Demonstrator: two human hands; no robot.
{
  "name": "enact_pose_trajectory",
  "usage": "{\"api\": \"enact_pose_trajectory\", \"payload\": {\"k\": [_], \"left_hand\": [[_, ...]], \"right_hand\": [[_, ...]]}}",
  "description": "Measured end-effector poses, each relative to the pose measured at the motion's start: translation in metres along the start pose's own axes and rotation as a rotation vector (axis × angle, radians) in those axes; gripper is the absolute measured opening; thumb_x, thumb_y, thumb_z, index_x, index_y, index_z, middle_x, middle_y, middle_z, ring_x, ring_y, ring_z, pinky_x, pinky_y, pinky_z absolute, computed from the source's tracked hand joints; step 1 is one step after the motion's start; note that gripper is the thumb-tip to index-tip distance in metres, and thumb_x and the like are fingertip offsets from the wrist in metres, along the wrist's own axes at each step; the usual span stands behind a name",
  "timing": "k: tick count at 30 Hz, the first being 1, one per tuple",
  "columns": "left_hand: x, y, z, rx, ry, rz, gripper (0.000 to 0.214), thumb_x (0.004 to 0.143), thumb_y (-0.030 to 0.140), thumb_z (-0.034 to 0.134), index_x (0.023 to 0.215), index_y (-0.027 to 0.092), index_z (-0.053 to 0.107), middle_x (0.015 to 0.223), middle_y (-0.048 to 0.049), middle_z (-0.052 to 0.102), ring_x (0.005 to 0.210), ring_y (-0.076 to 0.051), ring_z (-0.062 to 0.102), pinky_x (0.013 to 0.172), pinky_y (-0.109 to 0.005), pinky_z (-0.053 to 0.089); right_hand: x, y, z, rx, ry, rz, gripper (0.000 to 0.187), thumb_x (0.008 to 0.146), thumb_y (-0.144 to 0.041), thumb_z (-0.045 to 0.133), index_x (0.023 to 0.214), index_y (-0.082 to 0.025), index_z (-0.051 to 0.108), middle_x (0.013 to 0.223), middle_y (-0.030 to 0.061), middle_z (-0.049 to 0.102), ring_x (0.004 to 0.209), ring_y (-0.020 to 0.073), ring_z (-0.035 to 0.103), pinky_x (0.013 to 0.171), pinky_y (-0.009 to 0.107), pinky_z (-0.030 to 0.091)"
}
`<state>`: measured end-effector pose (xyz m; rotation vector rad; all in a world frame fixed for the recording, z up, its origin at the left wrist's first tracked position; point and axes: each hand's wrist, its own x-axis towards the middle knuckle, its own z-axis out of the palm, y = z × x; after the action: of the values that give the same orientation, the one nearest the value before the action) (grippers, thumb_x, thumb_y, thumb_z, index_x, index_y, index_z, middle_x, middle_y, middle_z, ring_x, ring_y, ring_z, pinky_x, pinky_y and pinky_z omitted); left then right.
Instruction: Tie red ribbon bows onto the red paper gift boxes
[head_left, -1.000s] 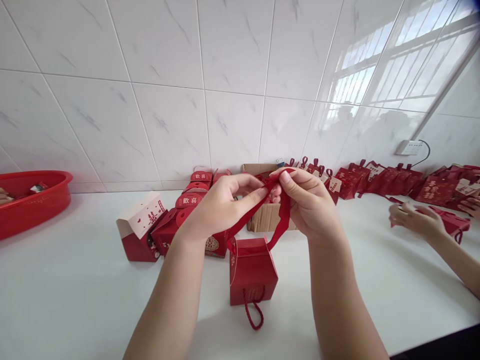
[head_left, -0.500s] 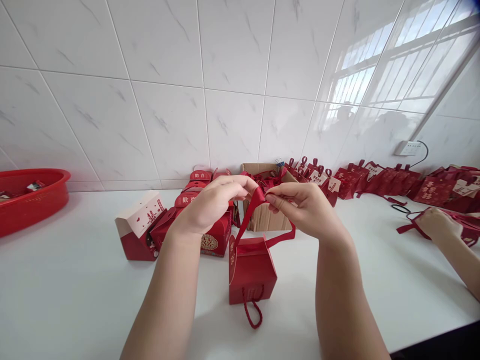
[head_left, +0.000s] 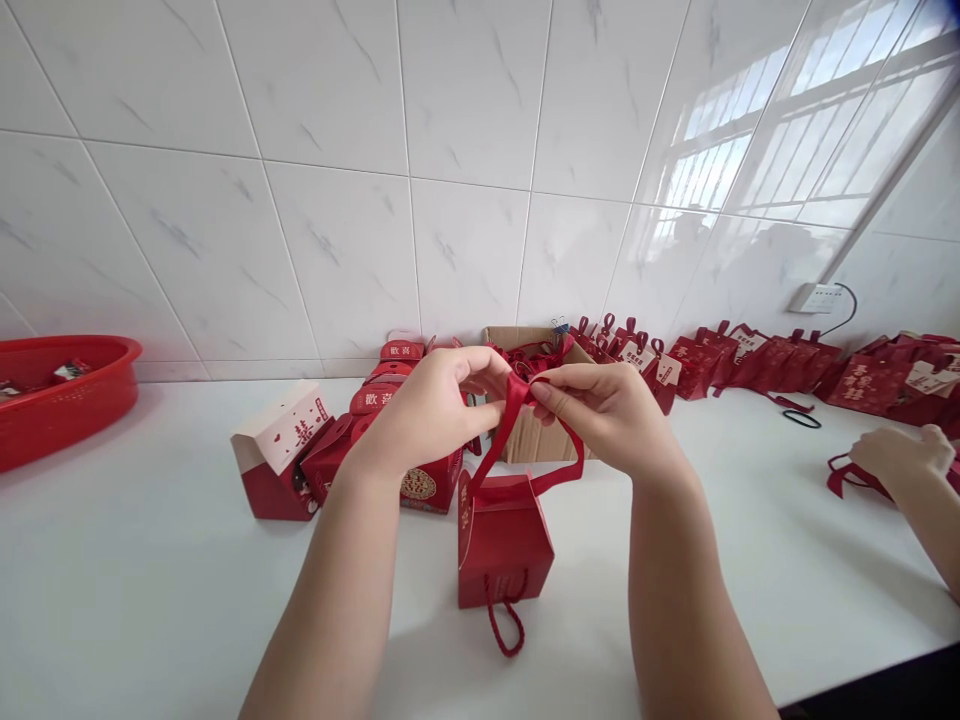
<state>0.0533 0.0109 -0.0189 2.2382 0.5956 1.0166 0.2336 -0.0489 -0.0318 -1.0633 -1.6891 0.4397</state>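
A small red gift box (head_left: 506, 555) stands upright on the white table, a twisted red cord handle (head_left: 514, 635) hanging from its near side. Above it, a red ribbon (head_left: 495, 440) runs up from both sides of the box top to my hands. My left hand (head_left: 439, 405) pinches the ribbon from the left, its fingertips partly hidden behind it. With thumb and index finger together, my right hand (head_left: 607, 410) grips the ribbon just to the right. The ribbon crosses between my fingertips; whether a knot is there I cannot tell.
Behind stands a cardboard box (head_left: 536, 440) with red ribbons. Several red boxes (head_left: 322, 455) sit left, and a red basin (head_left: 60, 410) further left. Small red bags (head_left: 694, 365) line the wall. At right, another person's hand (head_left: 900, 455) is over a red item, near a black loop (head_left: 802, 418).
My left thumb has come down beside the ribbon, and the right ribbon loop has drawn slightly inward. The other person's hand and red item have shifted right, away from the black loop.
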Motion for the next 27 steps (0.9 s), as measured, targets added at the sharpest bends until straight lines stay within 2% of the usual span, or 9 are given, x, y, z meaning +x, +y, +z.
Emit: {"api": "enact_pose_trajectory", "payload": {"k": [5, 9, 12, 15, 18, 22, 24, 27], "left_hand": [[0.001, -0.003, 0.007, 0.004, 0.139, 0.027, 0.014, 0.077, 0.013, 0.056, 0.081, 0.019, 0.068, 0.081, -0.0024, 0.07, 0.076, -0.017, 0.067, 0.066, -0.027, 0.054], [0.002, 0.005, 0.01, 0.008, 0.221, 0.079, 0.011, 0.078, 0.017, 0.058, 0.079, 0.018, 0.068, 0.081, -0.0033, 0.07, 0.073, -0.016, 0.065, 0.064, -0.026, 0.052], [0.002, 0.013, 0.007, 0.079, 0.223, 0.045, 0.008, 0.079, 0.018, 0.057, 0.078, 0.018, 0.065, 0.078, -0.0028, 0.068, 0.069, -0.015, 0.062, 0.06, -0.026, 0.048], [-0.004, 0.018, -0.004, 0.153, 0.262, -0.01, 0.009, 0.079, 0.024, 0.057, 0.075, 0.018, 0.063, 0.076, -0.003, 0.067, 0.066, -0.015, 0.059, 0.059, -0.026, 0.046], [-0.019, 0.017, -0.021, 0.205, 0.315, -0.082, 0.014, 0.079, 0.03, 0.06, 0.072, 0.018, 0.062, 0.075, -0.0032, 0.066, 0.068, -0.016, 0.059, 0.064, -0.028, 0.045], [-0.047, 0.009, -0.041, 0.263, 0.318, -0.221, 0.017, 0.076, 0.035, 0.06, 0.072, 0.018, 0.062, 0.075, -0.0026, 0.065, 0.069, -0.017, 0.057, 0.066, -0.028, 0.044], [-0.065, 0.0, -0.046, 0.282, 0.312, -0.283, 0.018, 0.075, 0.036, 0.058, 0.07, 0.019, 0.06, 0.072, -0.0015, 0.064, 0.068, -0.017, 0.056, 0.067, -0.028, 0.043], [-0.096, -0.026, -0.05, 0.243, 0.266, -0.358, 0.022, 0.074, 0.04, 0.055, 0.07, 0.019, 0.057, 0.073, -0.0013, 0.064, 0.073, -0.018, 0.058, 0.07, -0.028, 0.043]], "right_hand": [[0.0, -0.002, 0.001, -0.012, 0.104, 0.016, 0.023, 0.084, -0.034, 0.061, 0.073, -0.017, 0.071, 0.065, 0.002, 0.064, 0.064, 0.0144, 0.059, 0.057, 0.026, 0.047], [-0.001, -0.005, 0.008, 0.112, 0.185, 0.022, 0.023, 0.082, -0.036, 0.063, 0.072, -0.017, 0.071, 0.063, 0.0014, 0.064, 0.063, 0.0131, 0.057, 0.058, 0.026, 0.047], [-0.001, -0.004, 0.015, 0.253, 0.236, 0.052, 0.022, 0.08, -0.037, 0.065, 0.072, -0.018, 0.071, 0.067, 0.0008, 0.065, 0.065, 0.0125, 0.059, 0.062, 0.025, 0.048], [-0.002, 0.004, 0.015, 0.359, 0.375, 0.097, 0.02, 0.077, -0.038, 0.068, 0.074, -0.019, 0.071, 0.071, 0.0002, 0.067, 0.069, 0.012, 0.061, 0.067, 0.025, 0.048], [-0.007, 0.012, 0.008, 0.456, 0.474, 0.189, 0.022, 0.072, -0.041, 0.072, 0.071, -0.019, 0.07, 0.068, -0.0011, 0.065, 0.069, 0.0114, 0.061, 0.07, 0.024, 0.047], [-0.024, 0.018, -0.002, 0.481, 0.485, 0.308, 0.028, 0.066, -0.044, 0.076, 0.071, -0.017, 0.07, 0.069, 0.0003, 0.065, 0.07, 0.0121, 0.062, 0.068, 0.023, 0.046], [-0.038, 0.024, -0.006, 0.513, 0.527, 0.371, 0.029, 0.063, -0.044, 0.078, 0.07, -0.017, 0.069, 0.072, 0.001, 0.066, 0.07, 0.0117, 0.062, 0.065, 0.022, 0.045], [-0.068, 0.046, -0.013, 0.655, 0.626, 0.509, 0.03, 0.058, -0.038, 0.083, 0.074, -0.018, 0.068, 0.074, -0.0008, 0.066, 0.068, 0.0101, 0.061, 0.062, 0.02, 0.046]]}}
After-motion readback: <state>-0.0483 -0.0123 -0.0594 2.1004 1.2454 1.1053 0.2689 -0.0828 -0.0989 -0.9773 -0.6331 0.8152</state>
